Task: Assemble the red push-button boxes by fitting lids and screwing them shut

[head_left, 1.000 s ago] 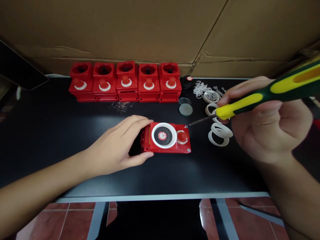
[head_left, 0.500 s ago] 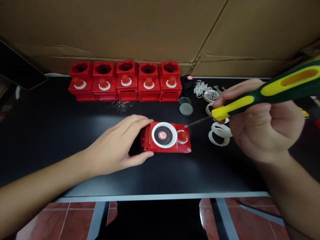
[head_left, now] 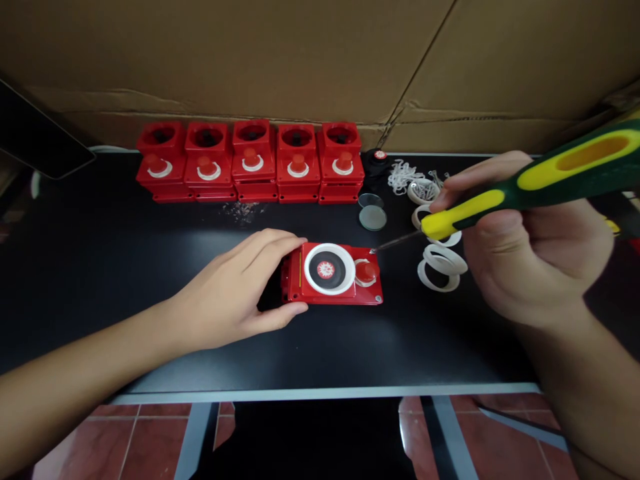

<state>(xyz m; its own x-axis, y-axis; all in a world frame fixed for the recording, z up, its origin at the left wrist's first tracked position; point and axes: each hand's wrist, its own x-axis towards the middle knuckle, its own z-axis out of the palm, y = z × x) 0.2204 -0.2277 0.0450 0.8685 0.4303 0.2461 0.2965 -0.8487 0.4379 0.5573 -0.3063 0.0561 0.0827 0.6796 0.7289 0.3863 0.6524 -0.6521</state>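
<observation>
A red box (head_left: 332,280) with a white ring, a black dial and a red button on top lies on the black table (head_left: 150,267). My left hand (head_left: 240,293) grips its left end, thumb at the front and fingers over the back. My right hand (head_left: 530,247) is closed round a green and yellow screwdriver (head_left: 540,183). The metal tip of the screwdriver rests on a screw at the box's far right corner.
Several red boxes (head_left: 250,163) stand in a row at the back against cardboard. White rings (head_left: 440,263), two glass discs (head_left: 373,215), small white parts and screws lie to the right. A dark slab (head_left: 35,140) leans at the left. The table's front edge runs below.
The screwdriver tip has moved left from just off the box onto the corner screw. The left hand and the box have stayed put.
</observation>
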